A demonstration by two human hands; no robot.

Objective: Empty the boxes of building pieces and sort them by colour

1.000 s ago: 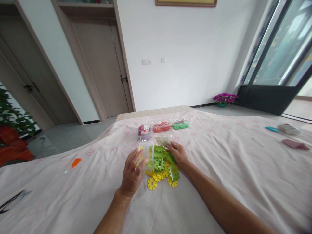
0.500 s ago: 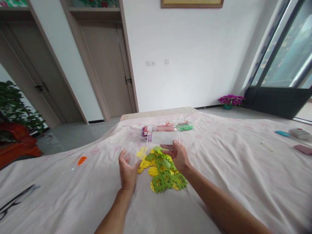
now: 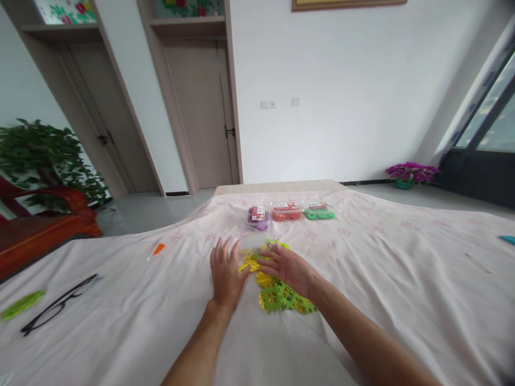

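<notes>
Head view: yellow and green linking pieces (image 3: 277,297) are heaped from six to nine o'clock of the right hand (image 3: 288,269), presumably for easy reach. That hand is spread, nothing visibly gripped; what is gripped by the loosely opened left hand (image 3: 226,273) cannot be told. Labelled boxes (image 3: 286,213) are lined up at twelve o'clock, apparently kept aside. Compared with the earlier frame, the clear container (image 3: 254,240) is lowered.

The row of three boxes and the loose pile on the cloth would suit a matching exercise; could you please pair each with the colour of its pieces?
1. left box
2. middle box
3. right box
4. loose pile

A. yellow and green
B. red
C. green only
D. purple

Pairs: 1-D, 2-B, 3-C, 4-A
</notes>
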